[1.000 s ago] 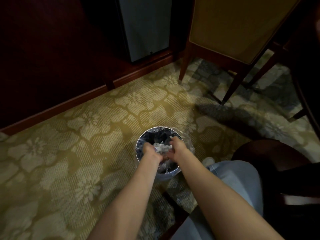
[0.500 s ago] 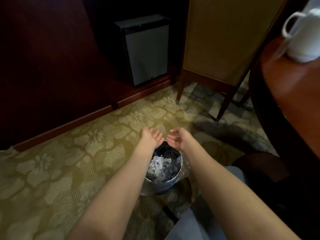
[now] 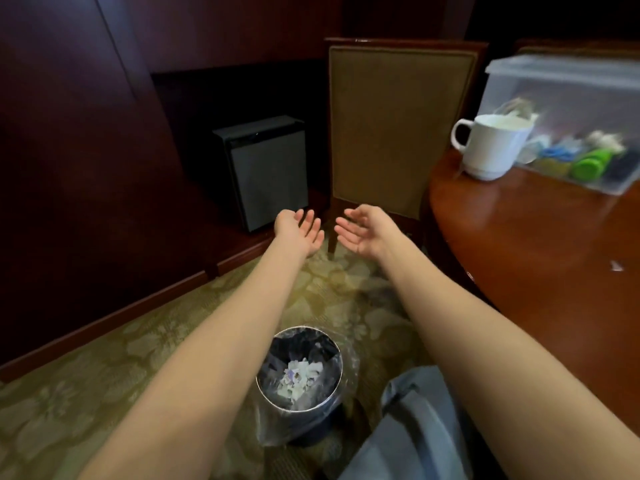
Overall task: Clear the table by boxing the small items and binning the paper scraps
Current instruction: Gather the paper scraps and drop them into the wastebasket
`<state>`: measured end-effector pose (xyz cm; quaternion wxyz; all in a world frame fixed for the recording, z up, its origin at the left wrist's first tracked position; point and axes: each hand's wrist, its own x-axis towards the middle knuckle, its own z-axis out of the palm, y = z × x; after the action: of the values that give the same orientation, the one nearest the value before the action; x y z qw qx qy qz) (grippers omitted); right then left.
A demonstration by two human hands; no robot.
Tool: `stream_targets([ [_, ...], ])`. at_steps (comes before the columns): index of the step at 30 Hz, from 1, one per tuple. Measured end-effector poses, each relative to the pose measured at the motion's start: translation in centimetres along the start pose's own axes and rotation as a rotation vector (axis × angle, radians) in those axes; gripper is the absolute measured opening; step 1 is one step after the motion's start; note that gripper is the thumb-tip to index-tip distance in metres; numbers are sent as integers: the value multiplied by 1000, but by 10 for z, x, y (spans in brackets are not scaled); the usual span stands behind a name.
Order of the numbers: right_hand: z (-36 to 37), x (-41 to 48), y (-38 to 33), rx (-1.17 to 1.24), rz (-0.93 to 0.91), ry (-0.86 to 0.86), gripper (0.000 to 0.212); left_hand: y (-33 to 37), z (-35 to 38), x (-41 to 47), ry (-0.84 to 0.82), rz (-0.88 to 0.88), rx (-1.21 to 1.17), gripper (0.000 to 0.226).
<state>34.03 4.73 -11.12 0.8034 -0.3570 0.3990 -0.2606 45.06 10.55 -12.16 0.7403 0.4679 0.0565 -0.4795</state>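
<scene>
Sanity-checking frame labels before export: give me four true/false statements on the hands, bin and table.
1. The left hand and the right hand are open, holding nothing. True.
2. The wastebasket is empty. False: paper scraps lie in it.
3. The white mug stands on the table beside the clear plastic box. True.
4. The clear plastic box holds nothing. False: small items lie inside it.

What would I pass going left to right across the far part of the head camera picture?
small black fridge → padded chair → white mug → clear plastic box
</scene>
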Motion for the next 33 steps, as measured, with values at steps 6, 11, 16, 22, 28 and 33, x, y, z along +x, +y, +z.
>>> stream_targets([
  [6, -26, -35, -51, 77, -133, -10, 17, -7, 58, -42, -97, 21, 7, 26],
  [11, -70, -63, -86, 102, -230, 89, 19, -35, 103, -75, -267, -22, 59, 24],
  [16, -120, -91, -109, 97, -320, 195, 16, -73, 139, -95, -378, -84, 125, 21],
  [22, -184, -122, -125, 110, -380, 346, 17, -125, 177, -113, -461, -172, 211, 20],
  [28, -246, -163, -135, 111, -451, 506, 16, -189, 216, -138, -569, -230, 292, 20],
  [33, -299, -201, -140, 57, -516, 668, 17, -222, 246, -154, -606, -244, 410, 16],
])
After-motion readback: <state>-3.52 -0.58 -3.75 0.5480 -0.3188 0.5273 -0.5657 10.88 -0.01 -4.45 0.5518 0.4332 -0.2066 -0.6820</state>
